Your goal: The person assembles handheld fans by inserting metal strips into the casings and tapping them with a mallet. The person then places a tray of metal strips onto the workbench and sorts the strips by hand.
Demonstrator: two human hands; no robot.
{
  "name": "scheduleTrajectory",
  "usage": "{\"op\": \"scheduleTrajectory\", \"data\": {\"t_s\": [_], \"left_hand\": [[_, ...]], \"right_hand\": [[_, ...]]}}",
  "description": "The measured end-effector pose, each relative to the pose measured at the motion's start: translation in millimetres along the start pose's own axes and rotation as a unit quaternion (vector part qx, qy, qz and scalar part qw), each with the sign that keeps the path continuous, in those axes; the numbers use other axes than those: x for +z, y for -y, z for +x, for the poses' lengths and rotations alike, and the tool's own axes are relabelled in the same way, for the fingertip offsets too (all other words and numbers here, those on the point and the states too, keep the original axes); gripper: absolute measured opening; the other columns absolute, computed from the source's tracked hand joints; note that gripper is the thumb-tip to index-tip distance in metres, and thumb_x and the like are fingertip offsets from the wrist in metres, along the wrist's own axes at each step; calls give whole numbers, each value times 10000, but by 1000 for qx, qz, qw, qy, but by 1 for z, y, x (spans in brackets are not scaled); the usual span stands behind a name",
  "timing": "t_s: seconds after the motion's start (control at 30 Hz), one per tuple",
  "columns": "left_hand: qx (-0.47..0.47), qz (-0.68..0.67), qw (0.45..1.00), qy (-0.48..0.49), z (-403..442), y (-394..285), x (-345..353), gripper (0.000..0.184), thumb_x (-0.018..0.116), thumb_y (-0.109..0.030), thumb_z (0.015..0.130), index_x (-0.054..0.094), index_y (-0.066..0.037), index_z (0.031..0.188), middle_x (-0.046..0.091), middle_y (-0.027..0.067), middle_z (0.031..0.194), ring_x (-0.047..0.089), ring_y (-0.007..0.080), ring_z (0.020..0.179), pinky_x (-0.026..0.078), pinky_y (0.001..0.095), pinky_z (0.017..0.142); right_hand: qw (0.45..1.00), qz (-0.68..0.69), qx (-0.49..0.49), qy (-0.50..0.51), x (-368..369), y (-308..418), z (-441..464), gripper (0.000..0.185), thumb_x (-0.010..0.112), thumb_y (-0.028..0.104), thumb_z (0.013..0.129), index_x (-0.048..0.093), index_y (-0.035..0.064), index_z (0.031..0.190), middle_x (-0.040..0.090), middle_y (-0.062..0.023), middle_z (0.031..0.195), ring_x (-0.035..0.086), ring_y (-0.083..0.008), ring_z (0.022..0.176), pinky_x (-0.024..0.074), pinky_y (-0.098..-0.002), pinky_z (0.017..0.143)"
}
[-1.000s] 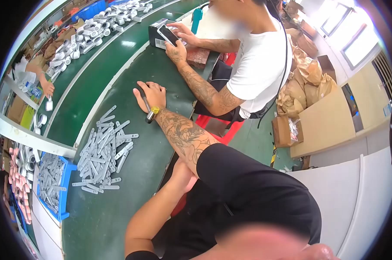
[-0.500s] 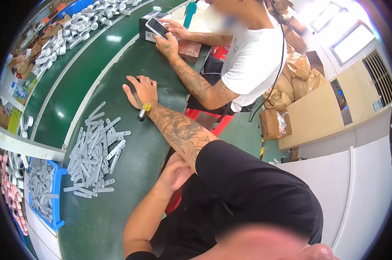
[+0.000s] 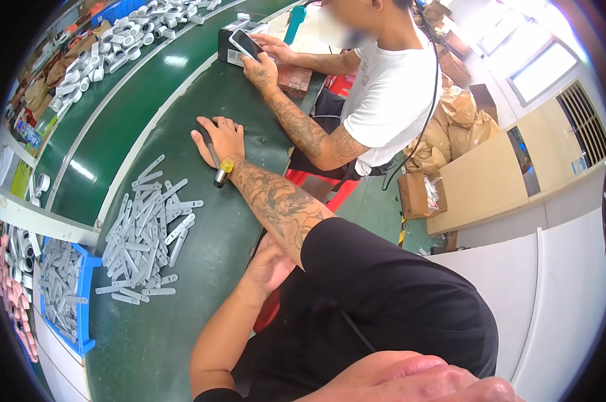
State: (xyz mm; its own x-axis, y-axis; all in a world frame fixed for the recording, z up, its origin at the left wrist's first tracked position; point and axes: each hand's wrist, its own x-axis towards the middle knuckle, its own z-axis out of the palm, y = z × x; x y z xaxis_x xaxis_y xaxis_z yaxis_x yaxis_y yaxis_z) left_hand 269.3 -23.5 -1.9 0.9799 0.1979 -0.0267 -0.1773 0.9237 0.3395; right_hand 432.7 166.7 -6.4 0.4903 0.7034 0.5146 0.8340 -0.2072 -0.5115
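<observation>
My right hand (image 3: 222, 142) rests on the green work surface (image 3: 202, 234). A slim pen-like tool (image 3: 214, 153) with a yellow collar and dark end runs between its thumb and fingers. My left hand (image 3: 271, 266) is curled up against the underside of my right forearm near the elbow. Some of its fingers are hidden there, and I cannot see anything in them. Beside my right hand, towards the near left, lies a loose heap of flat grey plastic strips (image 3: 142, 234) with small holes in their ends.
A blue bin (image 3: 87, 301) of similar grey strips stands at the left edge. Behind runs a green conveyor (image 3: 108, 127), with white ring-ended parts (image 3: 125, 40) heaped beyond. A co-worker in a white shirt (image 3: 400, 94) holds a phone (image 3: 244, 43) beside a dark box (image 3: 230, 53).
The view has shifted slightly, and more of my own chin shows at the bottom. Both hands and the heap of strips stay where they were.
</observation>
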Motion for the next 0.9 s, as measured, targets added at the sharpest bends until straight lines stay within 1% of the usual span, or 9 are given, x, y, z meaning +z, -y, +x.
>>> {"op": "scheduleTrajectory", "data": {"t_s": [0.23, 0.33, 0.4, 0.5, 0.57, 0.63, 0.73, 0.8, 0.9], "left_hand": [[-21, 7, 999, -22, -1, -2, 4, 663, 559, -11, 902, 428, -44, 1551, 568, 141, 1500, 551, 331, 1398, 451, 538, 1172], [-6, -1, 1000, -25, 0, 1, 6, 641, 557, -11, 905, 439, -24, 1535, 578, 152, 1486, 568, 328, 1382, 473, 522, 1158], [37, 6, 999, -31, 0, 2, 11, 610, 558, -9, 905, 461, -9, 1507, 604, 158, 1453, 607, 320, 1339, 504, 503, 1131], [31, -12, 998, -50, -2, 1, 5, 588, 558, -4, 902, 476, -6, 1485, 626, 156, 1426, 638, 310, 1301, 525, 488, 1110], [20, -12, 998, -61, -5, 2, 7, 574, 559, -3, 905, 483, -7, 1474, 631, 152, 1420, 642, 305, 1295, 525, 487, 1110], [12, -10, 997, -73, -5, 2, 5, 560, 560, -2, 908, 489, -8, 1463, 637, 149, 1413, 647, 301, 1289, 526, 485, 1109], [23, -3, 997, -68, -5, 2, 5, 549, 571, -12, 919, 485, -13, 1461, 638, 141, 1411, 648, 292, 1286, 526, 470, 1107], [62, 0, 993, -103, -5, 5, 16, 542, 585, -19, 926, 481, -20, 1458, 647, 136, 1395, 656, 287, 1273, 527, 458, 1103], [50, -3, 996, -74, -5, 2, 7, 550, 596, -20, 926, 473, -23, 1462, 650, 137, 1389, 652, 288, 1278, 526, 453, 1102]], "right_hand": [[1000, -1, -3, -3, 0, 0, 0, 463, 575, 489, 1013, 650, 223, 1385, 650, -143, 1289, 543, -289, 1299, 354, -464, 1085], [1000, 3, 5, 8, 0, 0, 1, 472, 580, 495, 1007, 643, 225, 1389, 640, -137, 1304, 528, -289, 1308, 346, -477, 1101], [1000, 9, 8, 17, -1, 0, 1, 480, 583, 503, 1003, 637, 228, 1393, 628, -130, 1320, 512, -288, 1318, 337, -491, 1118], [1000, 7, 9, 15, -1, 1, 0, 478, 581, 507, 1004, 636, 234, 1392, 628, -125, 1313, 510, -285, 1319, 337, -489, 1118], [1000, -1, 1, 3, -3, 2, 0, 458, 570, 488, 1016, 649, 229, 1385, 641, -137, 1311, 541, -291, 1301, 350, -462, 1091], [1000, 1, 1, 0, -1, 0, 1, 456, 572, 487, 1015, 651, 229, 1382, 642, -137, 1305, 542, -292, 1297, 350, -462, 1092], [1000, 5, 2, -2, -1, 0, 1, 453, 575, 487, 1014, 655, 227, 1376, 645, -138, 1293, 544, -293, 1290, 350, -463, 1092], [1000, 4, 1, 0, -1, 0, 1, 453, 575, 488, 1013, 657, 226, 1373, 646, -139, 1286, 546, -294, 1286, 350, -463, 1092], [1000, 3, -1, -6, 1, 0, 0, 451, 578, 489, 1013, 660, 225, 1370, 648, -138, 1277, 546, -294, 1282, 348, -464, 1093]]}}
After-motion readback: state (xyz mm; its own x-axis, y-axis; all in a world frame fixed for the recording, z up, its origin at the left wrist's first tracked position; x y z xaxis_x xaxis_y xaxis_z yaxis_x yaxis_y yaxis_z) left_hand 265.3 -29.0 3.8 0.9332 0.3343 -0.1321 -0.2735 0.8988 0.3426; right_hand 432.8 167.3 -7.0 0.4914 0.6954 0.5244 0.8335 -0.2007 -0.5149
